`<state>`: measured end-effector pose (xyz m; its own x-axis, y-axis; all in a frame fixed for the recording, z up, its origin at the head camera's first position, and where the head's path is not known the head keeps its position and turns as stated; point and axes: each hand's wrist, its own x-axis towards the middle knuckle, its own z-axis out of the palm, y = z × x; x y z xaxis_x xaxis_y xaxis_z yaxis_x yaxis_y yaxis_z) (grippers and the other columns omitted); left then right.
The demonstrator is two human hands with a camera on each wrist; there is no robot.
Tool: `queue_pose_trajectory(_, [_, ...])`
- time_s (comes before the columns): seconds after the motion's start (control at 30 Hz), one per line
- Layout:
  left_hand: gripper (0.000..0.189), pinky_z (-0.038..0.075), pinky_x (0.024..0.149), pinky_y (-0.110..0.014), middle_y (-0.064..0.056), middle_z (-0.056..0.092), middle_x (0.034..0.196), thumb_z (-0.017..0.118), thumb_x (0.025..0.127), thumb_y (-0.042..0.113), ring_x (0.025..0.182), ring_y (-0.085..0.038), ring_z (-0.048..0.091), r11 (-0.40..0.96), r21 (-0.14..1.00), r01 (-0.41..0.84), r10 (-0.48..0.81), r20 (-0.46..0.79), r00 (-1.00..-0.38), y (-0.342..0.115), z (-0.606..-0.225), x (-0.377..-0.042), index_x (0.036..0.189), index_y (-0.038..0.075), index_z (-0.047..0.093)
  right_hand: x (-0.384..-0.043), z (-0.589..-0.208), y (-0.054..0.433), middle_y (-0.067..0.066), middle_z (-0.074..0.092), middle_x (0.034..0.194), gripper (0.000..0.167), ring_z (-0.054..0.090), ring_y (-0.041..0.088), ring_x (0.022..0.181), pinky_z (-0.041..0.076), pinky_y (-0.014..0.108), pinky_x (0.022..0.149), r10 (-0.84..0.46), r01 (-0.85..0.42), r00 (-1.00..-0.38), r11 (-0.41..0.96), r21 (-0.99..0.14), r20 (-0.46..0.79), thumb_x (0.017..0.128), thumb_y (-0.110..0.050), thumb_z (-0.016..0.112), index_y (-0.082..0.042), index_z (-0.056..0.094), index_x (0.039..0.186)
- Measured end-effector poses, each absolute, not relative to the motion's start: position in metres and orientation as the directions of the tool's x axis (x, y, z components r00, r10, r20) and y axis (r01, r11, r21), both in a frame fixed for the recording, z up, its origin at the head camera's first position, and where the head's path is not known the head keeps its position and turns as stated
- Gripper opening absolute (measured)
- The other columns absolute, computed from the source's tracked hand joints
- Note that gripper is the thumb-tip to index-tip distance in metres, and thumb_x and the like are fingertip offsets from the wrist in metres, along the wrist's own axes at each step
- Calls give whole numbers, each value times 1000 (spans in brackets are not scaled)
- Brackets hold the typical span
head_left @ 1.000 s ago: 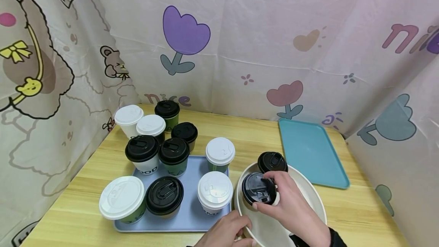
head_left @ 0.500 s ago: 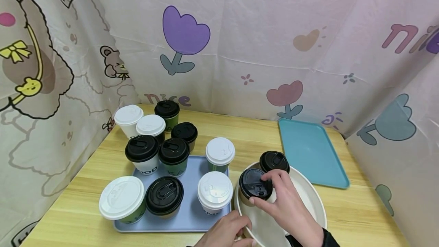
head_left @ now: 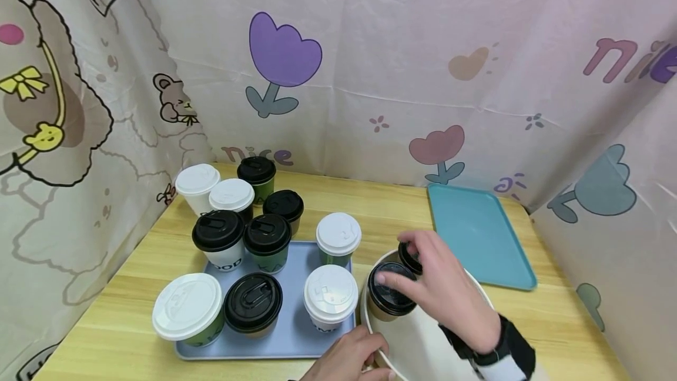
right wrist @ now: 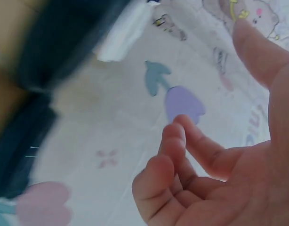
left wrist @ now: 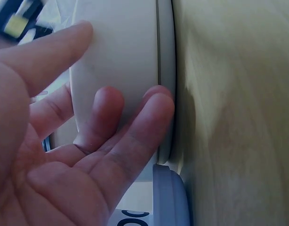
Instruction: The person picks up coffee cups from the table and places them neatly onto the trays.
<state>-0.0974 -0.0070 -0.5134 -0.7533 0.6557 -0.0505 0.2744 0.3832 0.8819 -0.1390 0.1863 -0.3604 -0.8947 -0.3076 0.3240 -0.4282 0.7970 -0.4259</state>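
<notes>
My left hand (head_left: 351, 354) grips the near-left rim of a round white basin (head_left: 418, 348). In the left wrist view its thumb and several fingers (left wrist: 142, 129) lie against the outer wall, and one finger passes over the rim. Inside the basin stand two paper coffee cups with black lids, a near brown cup (head_left: 388, 304) and a far black-lidded cup (head_left: 409, 258). My right hand (head_left: 449, 287) is over them, thumb and fingers apart, overlapping both lids in the head view. Nothing shows between its fingers (right wrist: 198, 141) in the right wrist view.
Left of the basin, a blue-grey tray (head_left: 296, 346) bears several lidded cups, such as a white-lidded cup (head_left: 331, 293) and a wide white-lidded cup (head_left: 187, 307). More cups stand behind it. A teal tray (head_left: 483, 240) lies at the back right. Patterned curtains enclose the table.
My right hand shifts the near black-lidded cup slightly left in the basin, lets go of it and rises up and away over the two cups. The left hand stays on the rim.
</notes>
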Motion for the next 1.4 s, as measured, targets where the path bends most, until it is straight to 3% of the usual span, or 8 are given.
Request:
queue_pose_trajectory(0.17, [18, 43, 64, -21, 16, 51, 85, 73, 97, 42, 74, 1, 47, 368, 893, 259, 663, -57, -746, -6, -530, -102, 102, 26, 67, -182, -328, 156, 1, 60, 98, 63, 56, 17, 84, 49, 32, 68, -451, -517, -856, 748, -417, 252, 90, -50, 78, -10, 57, 134])
queue_pose_trajectory(0.27, [21, 44, 65, -20, 17, 52, 87, 71, 97, 48, 76, 2, 49, 358, 894, 270, 675, -49, -736, -4, -545, -106, 105, 29, 67, -210, -318, 134, 5, 64, 102, 62, 60, 20, 89, 51, 32, 69, -517, -544, -836, 735, -405, 184, 93, -48, 75, -8, 56, 136])
queue_pose_trajectory(0.5, [26, 48, 67, -20, 19, 53, 91, 65, 97, 55, 78, 4, 52, 349, 889, 297, 691, -30, -722, -3, -562, -109, 112, 33, 67, -266, -320, 85, 16, 63, 130, 62, 63, 29, 115, 56, 40, 90, -622, -588, -783, 737, -332, 6, 96, -41, 74, -2, 53, 140])
queue_pose_trajectory(0.87, [24, 48, 68, -19, 18, 53, 91, 69, 97, 51, 80, 4, 52, 346, 902, 260, 681, -51, -730, -2, -559, -108, 111, 32, 68, -311, -335, 18, 15, 37, 163, 87, 38, 32, 147, 37, 44, 118, -701, -649, -669, 713, -266, -246, 96, -35, 76, -8, 27, 163])
queue_pose_trajectory(1.1, [24, 47, 66, -19, 18, 53, 91, 68, 97, 51, 78, 4, 51, 341, 898, 277, 683, -34, -730, -1, -561, -109, 111, 32, 68, -313, -341, -1, 14, 47, 155, 100, 47, 29, 138, 43, 44, 113, -675, -624, -678, 738, -256, -293, 87, -23, 87, -19, 26, 165])
queue_pose_trajectory(1.4, [24, 47, 66, -19, 17, 53, 91, 70, 96, 51, 79, 3, 51, 339, 903, 262, 686, -47, -726, -2, -562, -111, 109, 31, 68, -315, -350, -12, 10, 57, 140, 82, 52, 24, 124, 48, 41, 103, -694, -648, -660, 720, -249, -287, 85, -16, 88, -19, 46, 155])
